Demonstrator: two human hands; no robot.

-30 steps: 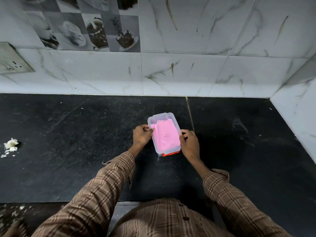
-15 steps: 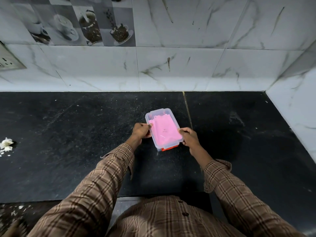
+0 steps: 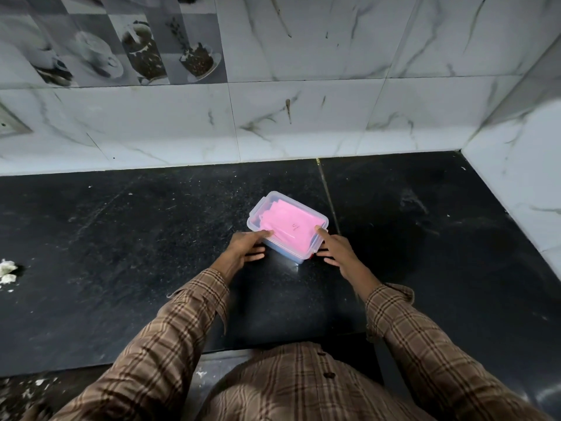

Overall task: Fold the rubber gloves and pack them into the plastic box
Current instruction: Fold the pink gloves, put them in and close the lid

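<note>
A small clear plastic box (image 3: 315, 244) with its lid on stands on the black countertop, turned at an angle. Folded pink rubber gloves (image 3: 287, 221) show through the lid. My left hand (image 3: 244, 249) lies at the box's near-left side with straight fingers; the thumb touches the lid edge. My right hand (image 3: 335, 247) lies at the near-right corner, its index finger stretched out onto the lid's rim and the other fingers spread on the counter.
The black stone countertop (image 3: 121, 253) runs to marble-tiled walls behind and on the right (image 3: 516, 189). White crumbs (image 3: 7, 271) lie at the far left. The counter's front edge is just before my body.
The box has been turned clockwise so it sits diagonally. Both hands have loosened from curled grips on its long sides to straighter fingers at its near end.
</note>
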